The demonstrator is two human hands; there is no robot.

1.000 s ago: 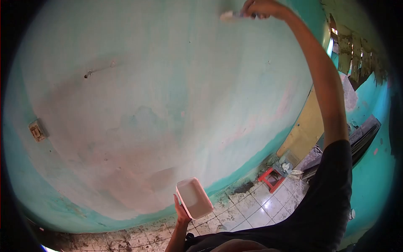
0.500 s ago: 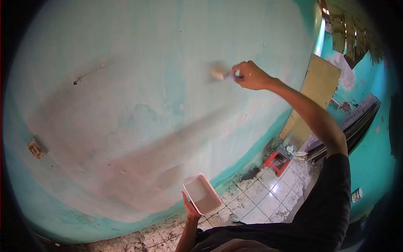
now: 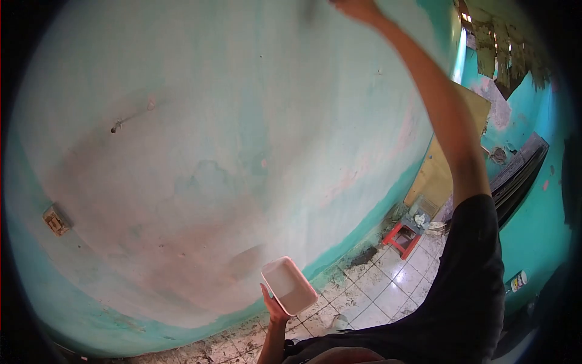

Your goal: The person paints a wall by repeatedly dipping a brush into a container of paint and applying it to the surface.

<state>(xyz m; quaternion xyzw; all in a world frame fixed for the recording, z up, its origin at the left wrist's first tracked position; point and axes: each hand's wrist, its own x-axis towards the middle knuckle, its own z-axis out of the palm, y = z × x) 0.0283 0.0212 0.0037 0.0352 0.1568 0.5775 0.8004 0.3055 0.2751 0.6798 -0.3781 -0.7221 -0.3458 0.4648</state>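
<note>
The pale pink, open-topped rectangular plastic tub [image 3: 302, 278] rests in my left hand [image 3: 276, 308], low and close to my body, just in front of the broad, blotchy wall of pale and turquoise green [image 3: 206, 115]. My thumb stands along its near side and the other fingers are hidden, presumably spread beneath to carry the weight. I hold it with its mouth facing up towards me, which I judge keeps the pale, smooth contents [image 3: 293, 295] from running over the rim, and leaves them easy to see and reach. My right hand [image 3: 357, 7] is far above the left one, the arm stretched up along the wall; the top edge cuts off its fingers, so I cannot tell whether it grips anything. A soft dark shadow lies on the wall just to its left, which suggests that the hand is near the surface. Keeping the tub in the other hand probably spares me bending to the grimy white square-tiled floor [image 3: 388, 299]. The small red square-framed plastic stool [image 3: 393, 235] stands on those tiles to the right of my left hand, apart from both hands and out of the tub's way.
</note>
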